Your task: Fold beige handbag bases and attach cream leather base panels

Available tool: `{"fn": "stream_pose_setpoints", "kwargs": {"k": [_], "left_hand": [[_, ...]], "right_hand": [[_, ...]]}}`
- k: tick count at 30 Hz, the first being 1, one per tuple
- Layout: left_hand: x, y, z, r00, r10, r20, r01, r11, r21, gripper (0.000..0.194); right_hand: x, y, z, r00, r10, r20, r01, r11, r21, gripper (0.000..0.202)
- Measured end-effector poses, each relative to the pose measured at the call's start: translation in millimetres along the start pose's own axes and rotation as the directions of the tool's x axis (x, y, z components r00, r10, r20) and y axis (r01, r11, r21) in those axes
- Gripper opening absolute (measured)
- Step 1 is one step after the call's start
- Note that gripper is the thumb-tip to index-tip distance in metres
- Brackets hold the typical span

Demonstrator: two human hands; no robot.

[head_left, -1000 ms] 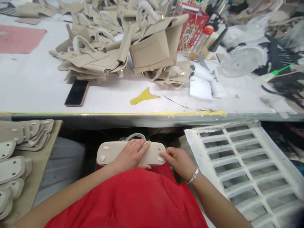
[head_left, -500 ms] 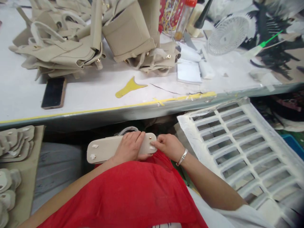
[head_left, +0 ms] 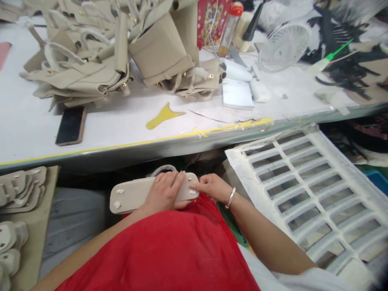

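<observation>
A beige handbag (head_left: 133, 193) rests at my lap with its long rounded base facing up; gold studs and small white bits of tape or paper show near the base's ends. Across its middle lies my left hand (head_left: 165, 189), fingers wrapped over the far edge and the thumb on the near side. My right hand (head_left: 212, 186) pinches at the base's right end, thumb by the white bit there; what lies between its fingers is too small to make out. Behind the base, part of a wrapped handle (head_left: 163, 169) sticks out.
Beige handbags (head_left: 79, 76) are heaped on the white table (head_left: 121, 131), near a phone (head_left: 71, 126), a yellow piece (head_left: 163, 116), paper pads (head_left: 237, 93) and a fan (head_left: 284, 46). A white slatted rack (head_left: 298, 182) stands right; a board (head_left: 39, 226) with beige parts lies left.
The view has shifted slightly, so the table things sit a little lower. Both hands keep their places on the handbag; my right fingers have moved only slightly.
</observation>
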State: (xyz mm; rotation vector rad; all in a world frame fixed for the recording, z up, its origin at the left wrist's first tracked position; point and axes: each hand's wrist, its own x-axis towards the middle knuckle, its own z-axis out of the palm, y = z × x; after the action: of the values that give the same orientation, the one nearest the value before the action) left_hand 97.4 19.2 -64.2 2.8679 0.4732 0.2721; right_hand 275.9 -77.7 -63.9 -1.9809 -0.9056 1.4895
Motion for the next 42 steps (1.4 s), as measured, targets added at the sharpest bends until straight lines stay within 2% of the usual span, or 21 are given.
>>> {"fn": "stream_pose_setpoints", "kwargs": {"k": [3, 6, 9, 11, 12, 14, 15, 16, 19, 23, 33, 42], "left_hand": [[-3, 0, 1.3, 0.997, 0.053, -0.055, -0.054, 0.998, -0.018, 0.070], [-15, -7, -4.8, 0.991, 0.095, -0.093, -0.099, 0.994, -0.039, 0.055], [-37, -23, -22.6, 0.998, 0.019, -0.058, -0.022, 0.998, -0.055, 0.041], [-53, -34, -36.7, 0.997, -0.077, -0.016, 0.076, 0.995, -0.061, 0.040], [-60, -40, -42.7, 0.994, -0.110, 0.004, 0.110, 0.992, -0.063, 0.041], [-69, -50, -50.3, 0.991, -0.129, 0.037, 0.132, 0.989, -0.064, 0.045], [-72, -54, -51.7, 0.991, -0.122, 0.049, 0.125, 0.990, -0.067, 0.046], [-73, -57, -51.6, 0.992, -0.112, 0.056, 0.116, 0.991, -0.074, 0.047], [-74, -64, -46.3, 0.996, -0.079, 0.045, 0.083, 0.990, -0.112, 0.049], [-77, -70, -39.0, 0.999, -0.038, 0.000, 0.038, 0.991, -0.131, 0.052], [-83, -70, -33.1, 1.000, 0.016, 0.004, -0.016, 1.000, -0.015, 0.057], [-90, -67, -30.9, 0.997, 0.072, -0.011, -0.071, 0.995, 0.063, 0.047]], "right_hand": [[2, 8, 6, 0.991, -0.092, -0.099, 0.092, 0.996, 0.002, 0.047], [-3, 8, 5, 0.972, -0.158, -0.172, 0.136, 0.982, -0.131, 0.044], [-11, -4, -3, 0.947, -0.231, -0.223, 0.132, 0.912, -0.388, 0.040], [-13, -18, -6, 0.890, -0.394, -0.230, 0.211, 0.803, -0.557, 0.046], [-11, -25, -5, 0.844, -0.504, -0.185, 0.291, 0.719, -0.632, 0.054], [-5, -40, 2, 0.741, -0.672, 0.012, 0.471, 0.507, -0.722, 0.068], [-1, -47, 8, 0.709, -0.694, 0.126, 0.537, 0.416, -0.734, 0.072], [4, -52, 14, 0.697, -0.682, 0.221, 0.580, 0.355, -0.733, 0.074], [16, -61, 30, 0.698, -0.615, 0.367, 0.631, 0.286, -0.721, 0.076], [21, -62, 36, 0.661, -0.617, 0.427, 0.668, 0.226, -0.708, 0.085], [13, -59, 48, 0.702, -0.612, 0.364, 0.573, 0.181, -0.799, 0.079], [11, -55, 52, 0.684, -0.623, 0.380, 0.556, 0.107, -0.825, 0.088]]}}
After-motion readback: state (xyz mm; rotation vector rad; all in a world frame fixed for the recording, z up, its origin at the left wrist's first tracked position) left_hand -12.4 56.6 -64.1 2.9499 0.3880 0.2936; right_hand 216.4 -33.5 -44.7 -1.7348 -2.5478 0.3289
